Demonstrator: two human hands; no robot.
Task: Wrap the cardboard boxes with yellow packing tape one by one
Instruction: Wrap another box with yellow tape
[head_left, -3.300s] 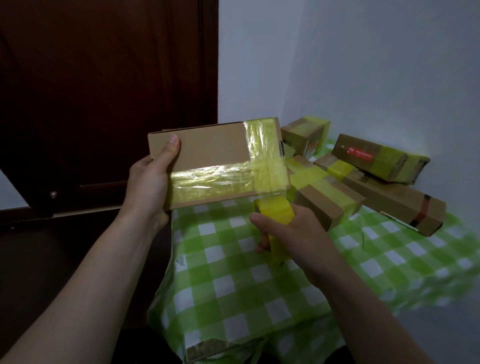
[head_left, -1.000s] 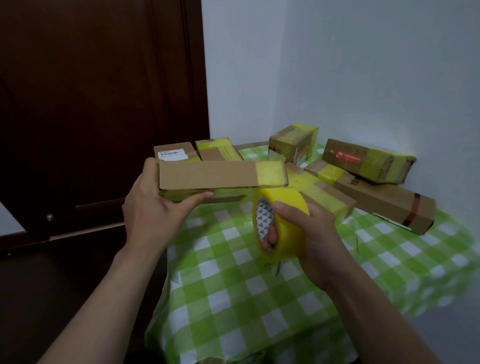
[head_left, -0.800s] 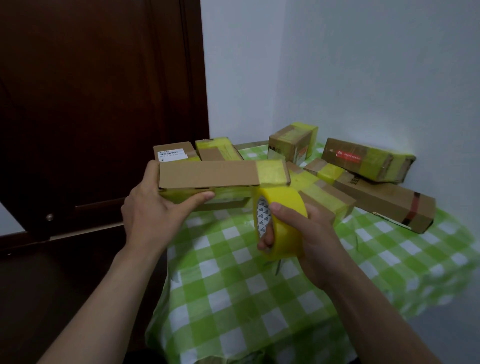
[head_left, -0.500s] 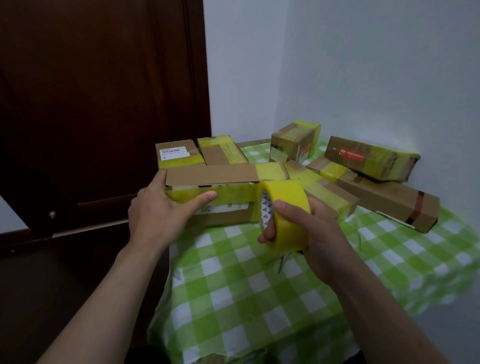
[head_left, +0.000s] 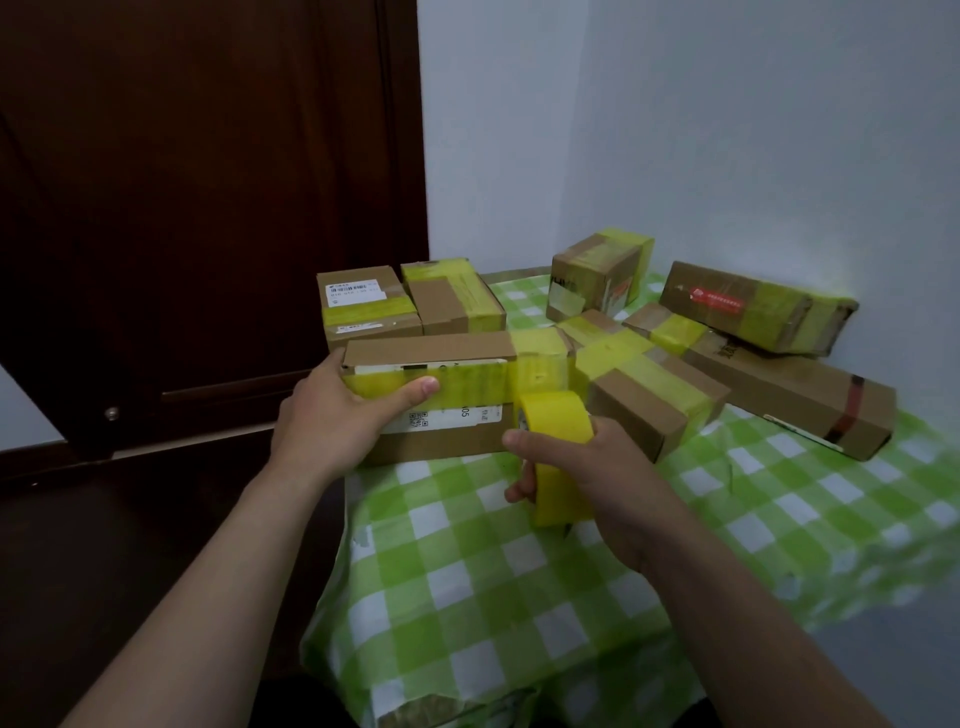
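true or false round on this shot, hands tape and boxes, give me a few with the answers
1. The left hand grips the long box at its left end. True.
2. The yellow tape roll lies loose on the tablecloth. False: the right hand holds it beside the long box's right end.
3. The long box bears no tape. False: yellow tape runs along its front and wraps its right end.
4. The tablecloth is red and white. False: it is checked green and white.
5. The small box at the back carries yellow tape. True.
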